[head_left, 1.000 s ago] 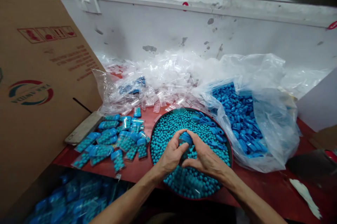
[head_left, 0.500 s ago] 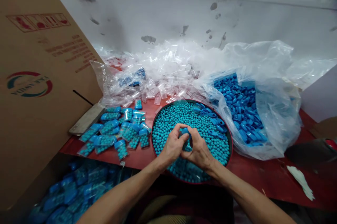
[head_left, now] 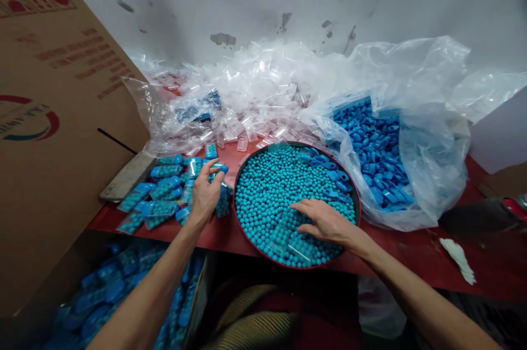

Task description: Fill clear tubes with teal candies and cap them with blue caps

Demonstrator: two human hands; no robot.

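My left hand (head_left: pixel 206 194) is over the pile of small clear containers (head_left: pixel 164 188) filled with blue balls and fitted with blue caps. Its thumb and fingers are closed around one blue-capped container (head_left: pixel 219 169); most of that container is hidden. My right hand (head_left: pixel 325 220) is open above a round, red-rimmed tray (head_left: pixel 236 204) of turquoise balls (head_left: pixel 267 185), fingers reaching left. Below its fingertips, clear empty-looking containers (head_left: pixel 302 249) lie among the balls. Several loose blue caps (head_left: pixel 325 163) rest at the tray's right rear.
A plastic bag of blue caps (head_left: pixel 382 158) stands right of the tray. Clear containers (head_left: pixel 242 130) are heaped behind it. A cardboard box (head_left: pixel 74 92) rises at left beside a grey slab (head_left: pixel 125 177). Filled containers (head_left: pixel 107 295) lie below the table's edge. A white scrap (head_left: pixel 458 259) lies at right.
My hands have parted from around a blue-capped piece above the tray. The left has moved left to the pile with a capped container; the right has opened over the balls. The view has tilted down.
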